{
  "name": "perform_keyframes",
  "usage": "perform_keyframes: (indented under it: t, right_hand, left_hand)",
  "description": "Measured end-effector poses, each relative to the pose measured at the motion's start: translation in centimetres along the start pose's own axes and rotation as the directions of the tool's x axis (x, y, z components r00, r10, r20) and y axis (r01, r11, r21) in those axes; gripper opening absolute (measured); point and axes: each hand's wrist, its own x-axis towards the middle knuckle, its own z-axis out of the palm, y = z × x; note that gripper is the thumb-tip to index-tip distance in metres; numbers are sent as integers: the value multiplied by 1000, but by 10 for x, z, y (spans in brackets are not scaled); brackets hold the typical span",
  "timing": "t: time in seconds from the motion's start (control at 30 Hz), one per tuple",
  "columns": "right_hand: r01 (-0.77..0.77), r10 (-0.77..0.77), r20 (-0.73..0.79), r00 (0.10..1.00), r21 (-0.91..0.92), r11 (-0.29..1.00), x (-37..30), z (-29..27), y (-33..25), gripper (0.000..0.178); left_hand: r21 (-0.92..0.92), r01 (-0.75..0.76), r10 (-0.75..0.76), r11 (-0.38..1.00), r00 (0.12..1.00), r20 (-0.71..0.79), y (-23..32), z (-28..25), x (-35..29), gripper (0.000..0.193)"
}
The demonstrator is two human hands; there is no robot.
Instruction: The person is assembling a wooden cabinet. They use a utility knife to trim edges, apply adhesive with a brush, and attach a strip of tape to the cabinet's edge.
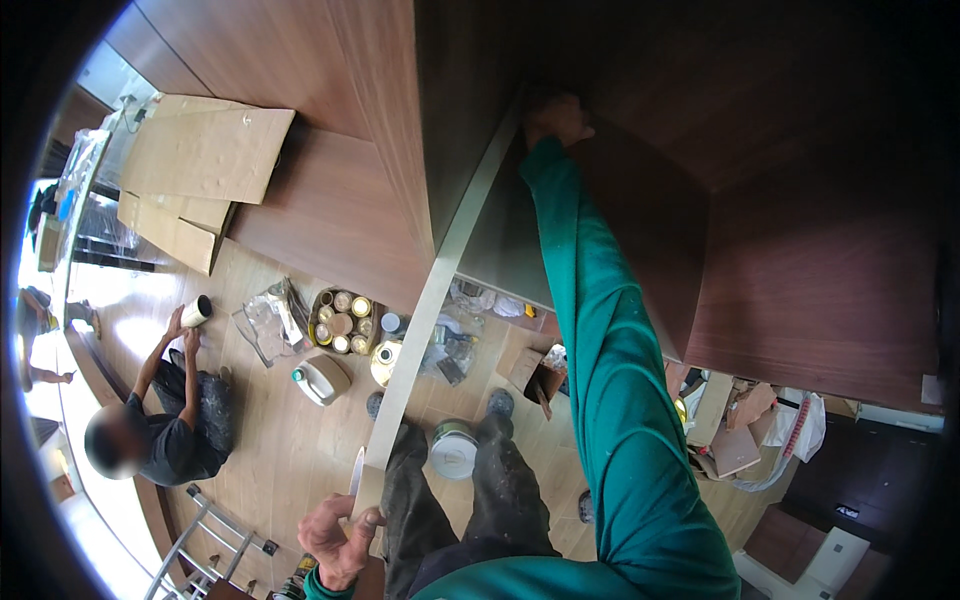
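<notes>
A long, flat pale strip (pixel 415 335) slants from the dark cabinet interior down toward my body. Its lower end is pinched in my left hand (pixel 340 538), whose thumb lies against it. A narrow shiny blade (pixel 358 470) sticks up from the same hand, beside the strip; its handle is hidden. My right arm, in a green sleeve, reaches up into the brown wood-grain cabinet (pixel 800 260). There my right hand (pixel 557 118) is closed in shadow, close to the strip's upper end. What its fingers hold, if anything, is too dark to make out.
Below stand a paint bucket (pixel 454 450) between my feet, a jerrycan (pixel 321 380) and a tray of cans (pixel 343 322). At left a person (pixel 165 430) kneels with a cylinder (pixel 197 311), near cardboard (pixel 205 150) and a metal ladder (pixel 205 540). Scraps (pixel 740 430) lie at right.
</notes>
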Motion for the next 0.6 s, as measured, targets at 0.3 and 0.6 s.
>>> perform_keyframes:
  t: [0.3, 0.6]
  right_hand:
    - [3, 10, 53, 999, -237, 972, 9, 10, -1, 50]
    - [-23, 28, 36, 999, -142, 990, 7, 6, 3, 53]
  left_hand:
    - [27, -24, 24, 999, 1000, 12, -2, -3, 4, 14]
    - [35, -14, 14, 999, 1000, 5, -2, -1, 5, 12]
